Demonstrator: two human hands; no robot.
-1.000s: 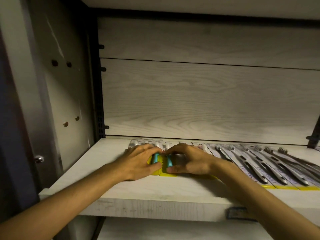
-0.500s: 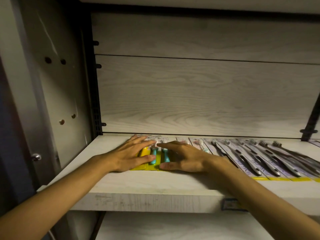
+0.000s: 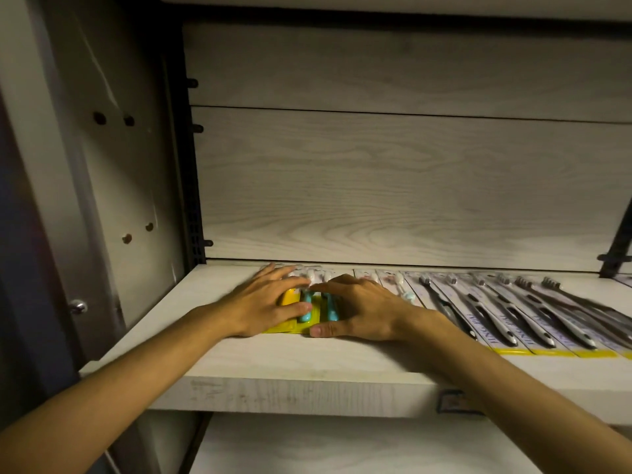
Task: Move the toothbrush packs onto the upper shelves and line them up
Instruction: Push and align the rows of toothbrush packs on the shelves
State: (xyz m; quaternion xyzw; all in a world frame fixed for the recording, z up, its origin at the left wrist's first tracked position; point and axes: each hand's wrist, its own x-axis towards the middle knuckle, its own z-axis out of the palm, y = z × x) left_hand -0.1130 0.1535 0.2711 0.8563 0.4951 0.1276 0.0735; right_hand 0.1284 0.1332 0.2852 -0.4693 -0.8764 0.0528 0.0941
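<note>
Low in the middle of the frame, two bare hands lie flat on a pale wooden shelf [image 3: 307, 367], palms down, over a yellow-backed toothbrush pack [image 3: 294, 325] that sits at the left end of a row of packs. The left hand [image 3: 265, 304] has its fingers stretched out and slightly spread, resting on the left part of that pack, thumb laid along its lower side; it grips nothing. The right hand [image 3: 359, 309] also has straight, relaxed fingers, pressing on the right part of the same pack, with the thumb extended along the shelf at the pack's front edge. Between the two hands three brush handles show: one yellow and two teal; whether more lie under the palms cannot be told. To the right of the right hand, two pale packs with white and pinkish brushes [image 3: 398, 285] lie just beside it, partly covered by the wrist. Further right, toward the right edge of the frame, a run of dark grey toothbrush packs [image 3: 533, 319] lies side by side at a slant, overlapping, each with a yellow strip at its front; about six brush heads can be counted, and the farthest ones blur together. Behind the shelf stands a wood-grain back panel [image 3: 393, 186], and in the left of the frame a side wall [image 3: 130, 172] with four small holes. A second shelf [image 3: 342, 449] shows along the bottom edge.
</note>
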